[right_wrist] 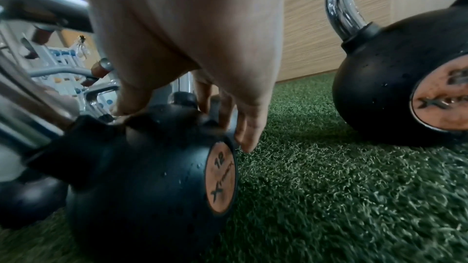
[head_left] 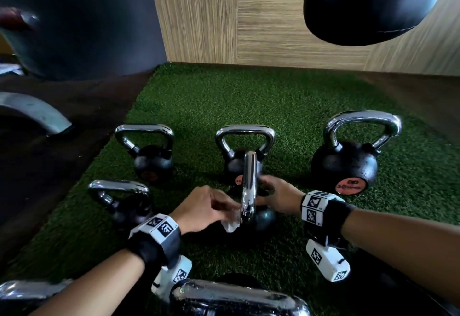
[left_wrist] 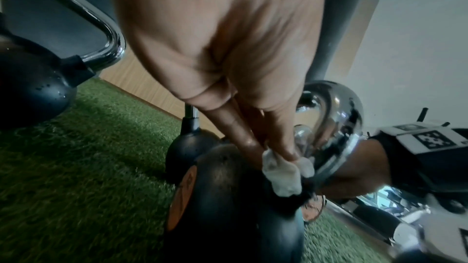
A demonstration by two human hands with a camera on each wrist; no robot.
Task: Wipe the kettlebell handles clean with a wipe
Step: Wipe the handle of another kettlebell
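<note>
A black kettlebell (head_left: pixel 265 218) marked 12 (right_wrist: pixel 152 177) stands on green turf, its chrome handle (head_left: pixel 249 186) edge-on to me. My left hand (head_left: pixel 234 212) pinches a crumpled white wipe (head_left: pixel 230 225) against the near leg of that handle. In the left wrist view the wipe (left_wrist: pixel 283 175) sits under my fingertips (left_wrist: pixel 286 153) at the base of the chrome handle (left_wrist: pixel 339 119). My right hand (head_left: pixel 263 188) holds the ball from the right. Its thumb and fingers (right_wrist: pixel 245 131) straddle the top of the ball near the handle's foot.
Several more kettlebells stand on the turf (head_left: pixel 249 96): back left (head_left: pixel 151 159), back middle (head_left: pixel 245 134), a large one back right (head_left: pixel 346 163), one at left (head_left: pixel 124 203). A chrome handle (head_left: pixel 236 298) lies close below. A black punching bag (head_left: pixel 368 4) hangs above. A metal machine leg (head_left: pixel 37 111) is at left.
</note>
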